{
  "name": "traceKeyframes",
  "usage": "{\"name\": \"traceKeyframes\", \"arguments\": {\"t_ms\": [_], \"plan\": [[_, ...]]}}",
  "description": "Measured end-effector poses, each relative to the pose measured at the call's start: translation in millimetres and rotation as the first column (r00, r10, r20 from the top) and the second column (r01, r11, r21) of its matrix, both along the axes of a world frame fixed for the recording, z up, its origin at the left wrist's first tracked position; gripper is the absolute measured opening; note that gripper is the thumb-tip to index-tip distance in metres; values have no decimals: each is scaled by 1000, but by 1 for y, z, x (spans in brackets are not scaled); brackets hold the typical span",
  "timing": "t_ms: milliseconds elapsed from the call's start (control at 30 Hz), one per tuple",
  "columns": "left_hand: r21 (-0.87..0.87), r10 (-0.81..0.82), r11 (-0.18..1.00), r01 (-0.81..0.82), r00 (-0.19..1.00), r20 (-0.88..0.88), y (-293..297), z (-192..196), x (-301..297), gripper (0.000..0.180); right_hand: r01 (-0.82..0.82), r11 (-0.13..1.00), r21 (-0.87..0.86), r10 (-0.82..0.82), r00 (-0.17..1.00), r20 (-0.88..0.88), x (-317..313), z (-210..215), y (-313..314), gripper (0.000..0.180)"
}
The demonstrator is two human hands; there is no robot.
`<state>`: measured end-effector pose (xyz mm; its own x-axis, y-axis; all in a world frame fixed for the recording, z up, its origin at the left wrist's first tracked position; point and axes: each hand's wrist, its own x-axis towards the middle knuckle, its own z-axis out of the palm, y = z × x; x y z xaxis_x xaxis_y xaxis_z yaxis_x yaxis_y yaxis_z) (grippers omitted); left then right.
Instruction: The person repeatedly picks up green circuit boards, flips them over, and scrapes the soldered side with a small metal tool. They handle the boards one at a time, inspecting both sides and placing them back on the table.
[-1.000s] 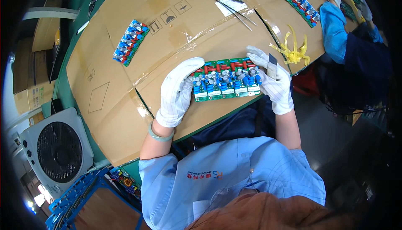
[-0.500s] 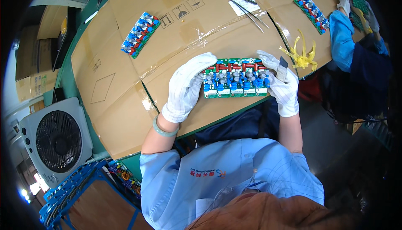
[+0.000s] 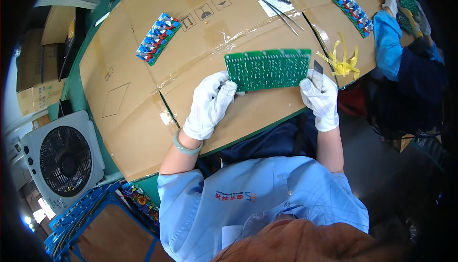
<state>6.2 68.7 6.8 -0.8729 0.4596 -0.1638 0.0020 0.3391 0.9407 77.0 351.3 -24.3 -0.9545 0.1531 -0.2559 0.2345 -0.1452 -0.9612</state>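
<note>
I hold a long green circuit board [image 3: 268, 69] by both ends over the cardboard-covered table [image 3: 143, 99]. Its plain solder side with rows of pale dots faces me. My left hand [image 3: 210, 103], in a white glove, grips the board's left end. My right hand [image 3: 320, 97], also gloved, grips the right end and holds a small dark flat piece [image 3: 317, 67] against it.
Two populated boards with blue parts lie on the cardboard, one [image 3: 158, 38] at the left and one [image 3: 355, 13] at the right. Tweezers [image 3: 280, 13] and yellow tape strips [image 3: 342, 62] lie nearby. Another person's blue sleeve [image 3: 387, 42] is far right. A white fan [image 3: 63, 158] stands lower left.
The board has been flipped over and lifted a little away from me: its component side showed before, its bare green solder side shows now. Both hands stay on its ends.
</note>
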Motion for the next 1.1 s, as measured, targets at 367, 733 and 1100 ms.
{"name": "traceKeyframes", "arguments": {"t_ms": [367, 733, 1100], "plan": [[167, 74, 981, -100, 985, 156, 5, -8, 2, 33, 16, 1000, -11, -16, 1000, -9, -4, 2, -4, 21], [135, 55, 988, -70, 992, 111, 4, -9, 1, 34, 19, 999, -46, -19, 1000, -4, -3, 0, -3, 24], [128, 22, 991, -46, 983, 184, 3, -3, 0, 33, 15, 999, -49, -14, 1000, 1, -4, 4, -4, 22]]}}
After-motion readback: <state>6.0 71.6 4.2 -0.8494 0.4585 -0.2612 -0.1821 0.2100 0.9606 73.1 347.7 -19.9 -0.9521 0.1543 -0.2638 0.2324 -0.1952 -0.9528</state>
